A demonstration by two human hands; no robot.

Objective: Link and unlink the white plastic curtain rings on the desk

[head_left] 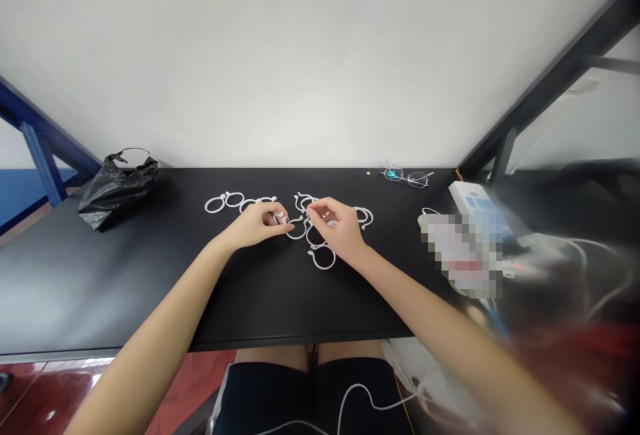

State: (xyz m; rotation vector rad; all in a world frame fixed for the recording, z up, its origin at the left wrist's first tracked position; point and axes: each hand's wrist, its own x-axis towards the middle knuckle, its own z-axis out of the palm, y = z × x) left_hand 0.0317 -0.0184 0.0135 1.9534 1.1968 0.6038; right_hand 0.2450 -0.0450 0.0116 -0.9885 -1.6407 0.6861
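Observation:
Several white plastic split rings with small tabs lie in a loose cluster on the black tabletop [260,302]. My left hand [257,225] pinches the tab of a white ring [296,235] between its fingertips. Facing it, my right hand [337,227] pinches another white ring [315,236] at the cluster's middle, its fingers hiding part of that ring. More rings [215,204] lie to the left, a single ring [323,259] sits nearer me, and another ring [363,217] lies just past my right hand.
A crumpled black plastic bag [117,190] stands at the far left. A pair of glasses [407,178] lies at the back edge. On the right are a white power strip [475,205], a pixelated object [460,255] and white cables [565,262].

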